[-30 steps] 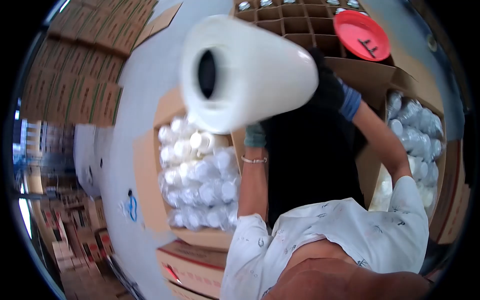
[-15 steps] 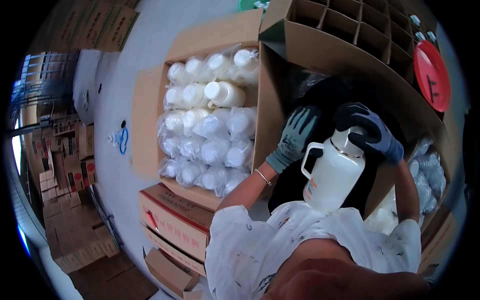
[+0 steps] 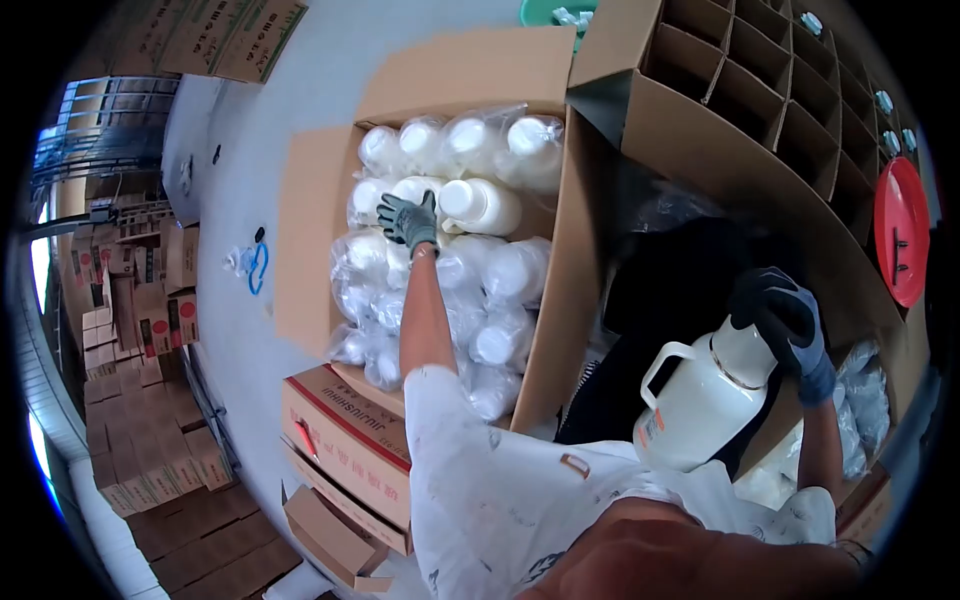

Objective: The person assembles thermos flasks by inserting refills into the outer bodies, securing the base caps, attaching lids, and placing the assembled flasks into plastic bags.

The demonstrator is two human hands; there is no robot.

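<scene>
Head view: the right grip (image 3: 785, 325) curls around the cap (image 3: 740, 352) of a glossy cream vacuum jug (image 3: 695, 412) tilted beside the white shirt (image 3: 490, 500), probably stiff, slick and best taken by its side handle (image 3: 653, 375), while the left grip (image 3: 409, 222) spreads wide over bagged jugs (image 3: 470, 136).

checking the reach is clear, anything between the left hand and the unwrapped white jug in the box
Nothing visible stands between them: the left hand is spread just beside the white jug, and the carton wall is on the jug's far side.
</scene>
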